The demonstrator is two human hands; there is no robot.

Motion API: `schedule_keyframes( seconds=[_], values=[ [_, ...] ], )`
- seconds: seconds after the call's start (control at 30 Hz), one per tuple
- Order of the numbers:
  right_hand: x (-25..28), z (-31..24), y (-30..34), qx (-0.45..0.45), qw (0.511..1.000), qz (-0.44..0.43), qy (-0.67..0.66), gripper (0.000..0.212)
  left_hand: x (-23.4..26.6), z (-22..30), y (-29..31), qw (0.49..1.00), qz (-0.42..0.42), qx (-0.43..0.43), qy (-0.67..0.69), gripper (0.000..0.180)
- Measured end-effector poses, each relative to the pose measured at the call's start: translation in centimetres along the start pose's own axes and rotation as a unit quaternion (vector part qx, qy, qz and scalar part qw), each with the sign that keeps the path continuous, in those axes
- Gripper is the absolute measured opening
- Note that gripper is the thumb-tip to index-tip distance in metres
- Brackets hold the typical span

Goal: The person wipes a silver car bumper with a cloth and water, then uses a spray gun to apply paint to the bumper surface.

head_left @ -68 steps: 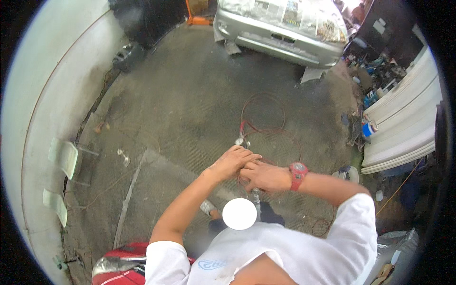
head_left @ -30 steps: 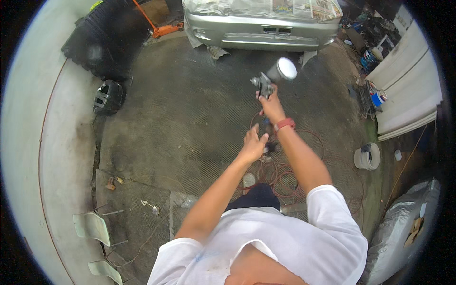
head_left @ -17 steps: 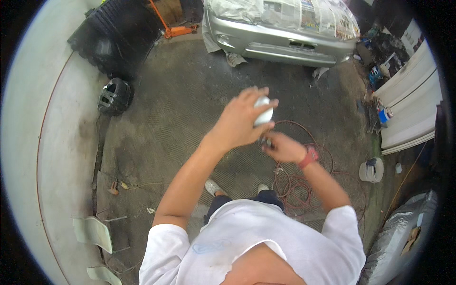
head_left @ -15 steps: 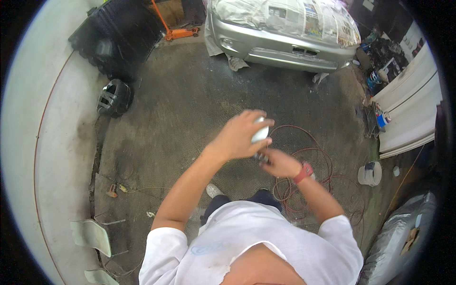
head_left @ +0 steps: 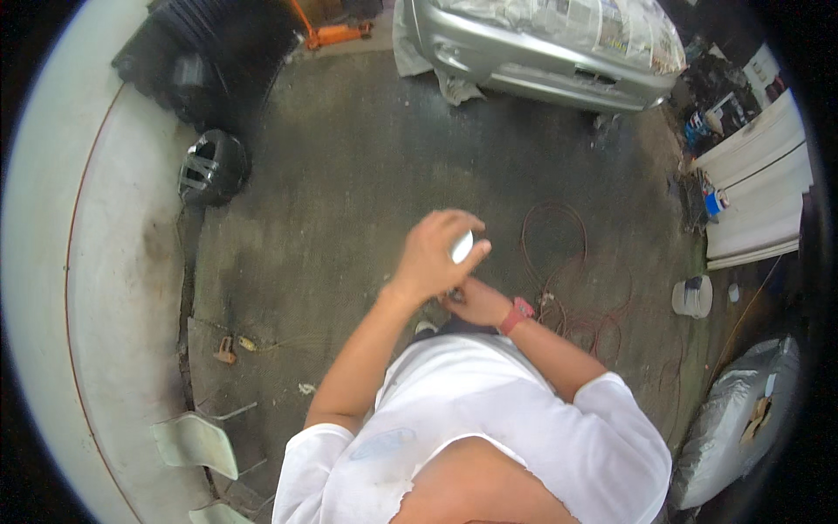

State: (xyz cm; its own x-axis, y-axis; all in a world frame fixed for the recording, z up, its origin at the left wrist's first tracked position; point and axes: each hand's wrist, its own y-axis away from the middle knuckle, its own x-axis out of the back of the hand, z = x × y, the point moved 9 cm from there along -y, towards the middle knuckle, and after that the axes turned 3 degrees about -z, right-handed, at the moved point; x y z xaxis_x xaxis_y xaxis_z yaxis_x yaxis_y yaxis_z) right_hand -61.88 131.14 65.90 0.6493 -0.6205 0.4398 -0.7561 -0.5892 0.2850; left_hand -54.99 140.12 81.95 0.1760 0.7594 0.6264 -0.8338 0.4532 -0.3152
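My left hand is closed from above over a round white cup, held in front of my chest. Just below it, my right hand, with a red watch on the wrist, grips a dark spray tool that the cup sits on. Most of the tool is hidden by both hands. I stand on a dark concrete floor.
A silver car masked with newspaper stands ahead. A red hose lies coiled on the floor to my right, near a white bucket. A black helmet, an orange jack and white chairs are on the left.
The tool, held up at arm's length in my right hand a second ago, has come down close to my chest. My left hand has closed over the white cup.
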Motion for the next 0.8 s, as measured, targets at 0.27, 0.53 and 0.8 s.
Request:
schedule_keyframes(
  seconds=[0.27,0.53,0.8],
  values=[
    [4.0,-1.9,-11.1,0.063,0.997,0.041,-0.007,0.059,6.8,-12.1,-7.0,0.938,-0.042,0.162,0.304,0.047],
    [10.3,0.5,-23.3,-0.021,0.996,-0.061,-0.060,0.049,8.1,-16.1,-16.6,0.984,-0.100,0.055,-0.134,0.050],
    [18.6,1.9,-32.3,0.050,0.998,0.003,-0.049,0.036,9.2,-22.0,-27.0,0.971,-0.041,0.021,-0.233,0.040]
  ],
)
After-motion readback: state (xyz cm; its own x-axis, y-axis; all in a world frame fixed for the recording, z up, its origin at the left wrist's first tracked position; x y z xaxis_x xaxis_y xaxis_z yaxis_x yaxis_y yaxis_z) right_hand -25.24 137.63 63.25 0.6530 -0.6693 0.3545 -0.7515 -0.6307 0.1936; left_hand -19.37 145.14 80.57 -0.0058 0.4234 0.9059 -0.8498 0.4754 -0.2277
